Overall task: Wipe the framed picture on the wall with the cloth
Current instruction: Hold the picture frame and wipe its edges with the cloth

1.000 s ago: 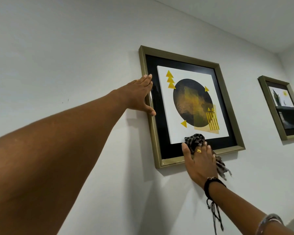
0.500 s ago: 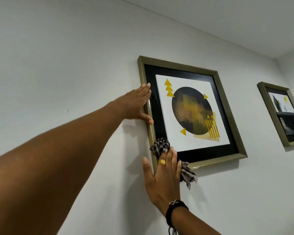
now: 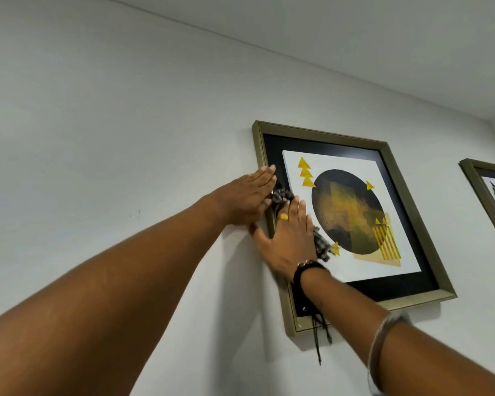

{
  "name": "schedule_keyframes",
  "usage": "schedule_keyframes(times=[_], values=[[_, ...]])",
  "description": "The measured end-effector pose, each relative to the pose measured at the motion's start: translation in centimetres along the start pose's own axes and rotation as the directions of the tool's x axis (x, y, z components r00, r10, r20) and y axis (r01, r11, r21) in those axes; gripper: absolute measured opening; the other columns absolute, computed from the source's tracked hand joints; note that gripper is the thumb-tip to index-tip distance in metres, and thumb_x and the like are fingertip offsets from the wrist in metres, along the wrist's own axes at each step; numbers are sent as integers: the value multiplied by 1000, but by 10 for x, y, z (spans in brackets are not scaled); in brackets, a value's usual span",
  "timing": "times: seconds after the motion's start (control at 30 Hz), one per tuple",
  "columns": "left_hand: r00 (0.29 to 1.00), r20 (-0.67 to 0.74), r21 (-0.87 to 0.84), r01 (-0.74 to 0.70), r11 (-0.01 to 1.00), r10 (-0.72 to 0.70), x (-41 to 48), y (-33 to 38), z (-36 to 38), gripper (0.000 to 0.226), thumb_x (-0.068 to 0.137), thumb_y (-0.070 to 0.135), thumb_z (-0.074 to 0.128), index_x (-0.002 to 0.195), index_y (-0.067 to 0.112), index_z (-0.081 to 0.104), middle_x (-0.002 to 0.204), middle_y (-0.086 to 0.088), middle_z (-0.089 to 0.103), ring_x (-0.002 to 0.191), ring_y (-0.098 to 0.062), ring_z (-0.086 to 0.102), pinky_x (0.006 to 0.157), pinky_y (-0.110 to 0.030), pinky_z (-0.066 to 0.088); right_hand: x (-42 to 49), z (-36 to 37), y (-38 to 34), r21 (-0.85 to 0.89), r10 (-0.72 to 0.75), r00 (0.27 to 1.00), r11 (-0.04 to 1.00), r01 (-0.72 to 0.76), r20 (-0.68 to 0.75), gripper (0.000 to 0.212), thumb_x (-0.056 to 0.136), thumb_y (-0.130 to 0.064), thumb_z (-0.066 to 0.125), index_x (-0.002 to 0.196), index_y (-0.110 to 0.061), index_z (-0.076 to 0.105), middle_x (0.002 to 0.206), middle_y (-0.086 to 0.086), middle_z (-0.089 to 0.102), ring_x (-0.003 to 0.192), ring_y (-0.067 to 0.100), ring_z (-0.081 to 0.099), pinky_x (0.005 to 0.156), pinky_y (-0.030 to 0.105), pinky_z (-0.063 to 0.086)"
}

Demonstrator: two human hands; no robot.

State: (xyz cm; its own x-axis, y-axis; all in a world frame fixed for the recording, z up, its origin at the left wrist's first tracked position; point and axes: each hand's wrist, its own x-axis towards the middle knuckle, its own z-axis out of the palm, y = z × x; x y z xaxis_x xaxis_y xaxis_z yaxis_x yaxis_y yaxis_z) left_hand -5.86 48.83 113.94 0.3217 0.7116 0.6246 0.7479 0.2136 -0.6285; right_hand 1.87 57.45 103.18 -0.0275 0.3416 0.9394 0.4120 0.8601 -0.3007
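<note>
The framed picture hangs on the white wall, a gold frame around a black mat and a print with a dark circle and yellow triangles. My left hand lies flat, fingers together, against the frame's left edge and the wall beside it. My right hand presses a grey patterned cloth onto the left side of the picture, just below my left hand. Cloth ends stick out above the fingers and to the right of the palm. The right forearm hides the lower left corner of the glass.
A second gold-framed picture hangs to the right, cut off by the edge of view. The ceiling meets the wall above both frames. Bracelets and a black cord hang at my right wrist.
My right hand slid the cloth from the bottom edge to the lower left corner, then up the left side. The left hand stayed on the frame's left edge. The view tilted upward.
</note>
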Motion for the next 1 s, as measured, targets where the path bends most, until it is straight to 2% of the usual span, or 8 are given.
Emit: schedule_keyframes(times=[0.2, 0.3, 0.4, 0.57, 0.67, 0.77, 0.9, 1.0], values=[[997, -71, -93, 21, 995, -28, 0, 4, 3, 70, 100, 49, 22, 154, 11, 0, 165, -6, -7, 152, -16, -7, 124, -34, 4, 49, -18, 12, -58, -183, 978, 980, 189, 99, 101, 76, -57, 46, 154, -16, -2, 165, 10, -7, 151, 23, -12, 122, 39, -3], [996, -86, -80, 24, 997, -30, 2, 3, 4, 75, 98, 53, 24, 154, 10, -1, 164, -6, -9, 152, -16, -8, 124, -36, 4, 53, -18, 21, -72, -226, 966, 969, 236, 126, 101, 80, -64, 46, 154, -22, -8, 165, 6, -9, 151, 21, -11, 121, 39, -1], [997, -76, -61, 17, 998, -22, 2, 4, 5, 80, 96, 58, 25, 154, 11, -3, 164, -6, -12, 151, -17, -10, 123, -36, 0, 46, -21, 24, -51, -231, 964, 970, 239, 131, 105, 76, -75, 42, 154, -23, -4, 165, 5, -6, 151, 20, -9, 122, 40, 2], [999, -38, 8, -1, 1000, 1, 1, 1, 2, 103, 83, 77, 32, 154, 11, -3, 163, -6, -15, 151, -20, -13, 123, -38, 0, 2, -16, 29, -21, -205, 975, 978, 207, 86, 107, 70, -84, 32, 155, -23, 10, 165, 3, -1, 151, 15, -7, 121, 35, 0], [1000, -10, 27, 0, 1000, 0, 2, 1, 2, 121, 71, 83, 45, 154, 11, -5, 163, -7, -18, 150, -21, -16, 121, -36, -3, -36, -8, 42, 13, -183, 981, 983, 182, 66, 110, 71, -88, 32, 155, -25, -1, 165, -4, -6, 149, 7, -13, 118, 30, -4], [1000, 9, 28, 9, 1000, -9, 2, 4, 4, 135, 60, 85, 56, 154, 11, -8, 162, -7, -21, 149, -22, -19, 121, -37, -4, -71, -1, 56, 4, -196, 979, 981, 196, 63, 107, 72, -88, 31, 154, -29, -4, 160, -16, -15, 144, 0, -20, 118, 31, -3], [999, 25, 14, 38, 999, -39, 1, 7, 1, 141, 55, 86, 58, 154, 11, -8, 162, -7, -21, 149, -23, -20, 122, -39, -3, -105, 3, 73, -24, -217, 970, 975, 221, 111, 100, 78, -84, 27, 153, -30, -9, 158, -16, -22, 145, 2, -25, 119, 31, -5], [996, 57, 27, 61, 998, -62, 1, 11, -2, 143, 52, 87, 60, 153, 11, -9, 162, -8, -21, 149, -24, -20, 123, -41, -3, -123, 2, 86, -28, -274, 952, 960, 280, 137, 90, 82, -82, 22, 148, -34, -17, 156, -19, -27, 144, -1, -26, 116, 26, -11]])
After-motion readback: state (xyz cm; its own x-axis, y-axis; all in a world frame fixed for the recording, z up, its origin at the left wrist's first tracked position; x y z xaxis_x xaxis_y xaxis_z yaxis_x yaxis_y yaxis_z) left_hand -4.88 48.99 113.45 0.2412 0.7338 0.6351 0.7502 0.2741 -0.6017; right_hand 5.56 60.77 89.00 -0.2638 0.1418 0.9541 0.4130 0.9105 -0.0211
